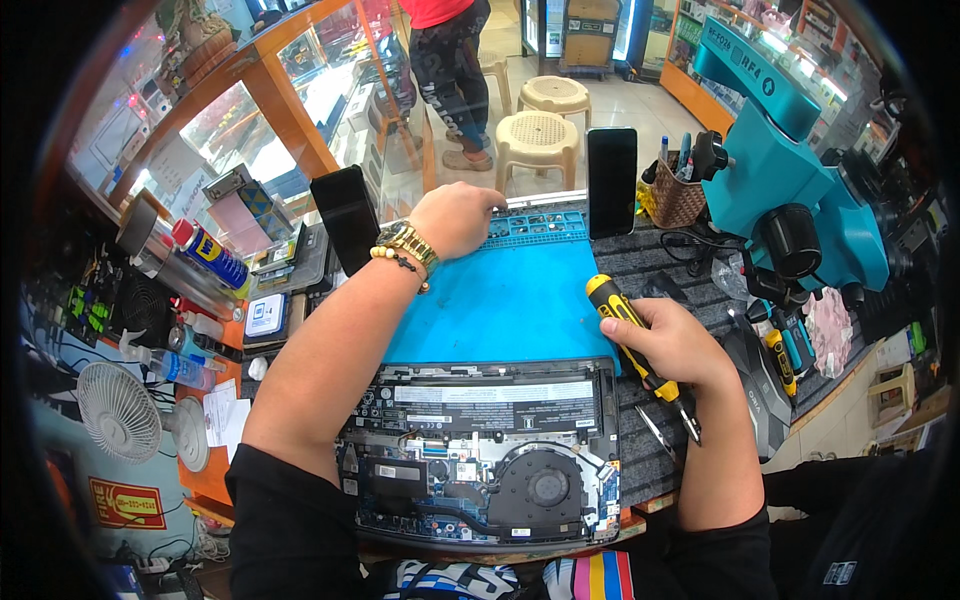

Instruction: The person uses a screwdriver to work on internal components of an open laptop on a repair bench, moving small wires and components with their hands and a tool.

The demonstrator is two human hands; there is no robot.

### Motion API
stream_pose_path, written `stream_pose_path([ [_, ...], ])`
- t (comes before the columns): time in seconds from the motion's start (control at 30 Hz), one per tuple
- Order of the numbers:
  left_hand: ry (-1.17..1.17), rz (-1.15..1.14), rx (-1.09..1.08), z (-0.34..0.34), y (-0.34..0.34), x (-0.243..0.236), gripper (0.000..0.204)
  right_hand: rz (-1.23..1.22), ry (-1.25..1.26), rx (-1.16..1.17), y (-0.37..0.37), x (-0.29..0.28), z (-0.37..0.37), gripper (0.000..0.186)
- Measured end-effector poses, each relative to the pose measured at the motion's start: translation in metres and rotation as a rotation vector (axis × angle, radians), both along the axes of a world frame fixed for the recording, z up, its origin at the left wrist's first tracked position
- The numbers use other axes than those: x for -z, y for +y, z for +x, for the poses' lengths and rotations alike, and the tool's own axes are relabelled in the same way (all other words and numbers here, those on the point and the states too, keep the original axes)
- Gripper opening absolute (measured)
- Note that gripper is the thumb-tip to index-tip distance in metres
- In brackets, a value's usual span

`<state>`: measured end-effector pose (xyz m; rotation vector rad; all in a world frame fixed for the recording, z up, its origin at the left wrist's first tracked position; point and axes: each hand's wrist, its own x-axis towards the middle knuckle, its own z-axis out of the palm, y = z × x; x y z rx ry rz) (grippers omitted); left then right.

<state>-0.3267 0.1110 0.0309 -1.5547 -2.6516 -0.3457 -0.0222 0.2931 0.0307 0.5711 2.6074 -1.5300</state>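
a: head view first. which hand has the tool?

b: the right hand [672, 345], fist closed round a yellow-and-black screwdriver [640, 352]. its long axis runs from about 11 o'clock at the butt down to 5 o'clock at the tip, which pokes out under the wrist over the grey mat [640, 262].

a: and the opened laptop [482, 450]?

b: bottom cover off, battery, fan and boards showing. it lies at roughly 8 o'clock from the right hand, just beside it, so that hand is the nearer one. the tip points away from the laptop, toward 5 o'clock.

a: the left hand [458, 218]?

b: reached out to 12 o'clock, well apart from the laptop, knuckles up, fingers curled down onto the far edge of the blue work mat [505, 300] where the small parts compartments [535, 228] sit. whether it pinches anything i can't tell; the fingertips are hidden.

a: surface and room?

b: a crowded repair bench: two dark phones [612, 180] propped upright at the far edge, a teal microscope [790, 180] at 2 o'clock, a spray can [210, 254] and a small fan [120, 410] on the left. past the bench, glass display counters, plastic stools [538, 140] and someone standing on the tiled floor.
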Motion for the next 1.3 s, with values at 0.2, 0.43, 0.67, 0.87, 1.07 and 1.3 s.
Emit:
stream_pose_path([
  [0.2, -0.025, -0.056, 0.006, 0.002, 0.003, 0.006, 0.043, 0.013, -0.002, -0.005, -0.001, -0.002, -0.001, 0.062],
  [0.43, 0.006, -0.155, 0.018, 0.007, 0.001, 0.0, 0.047, 0.033, -0.023, 0.003, -0.001, -0.003, -0.001, 0.062],
  [0.67, -0.039, -0.095, 0.029, 0.0, 0.003, 0.008, 0.044, 0.0, -0.004, -0.003, -0.001, -0.002, -0.001, 0.062],
  [0.87, -0.035, -0.057, 0.039, 0.001, 0.005, 0.007, 0.041, 0.006, -0.01, 0.006, -0.001, -0.001, -0.001, 0.061],
  [1.07, -0.076, -0.07, 0.019, 0.0, 0.006, 0.011, 0.042, -0.005, 0.008, 0.003, 0.001, 0.004, -0.001, 0.062],
  [1.3, -0.071, 0.042, 0.075, -0.005, 0.009, 0.017, 0.031, -0.011, -0.001, 0.001, 0.0, 0.002, -0.001, 0.061],
])
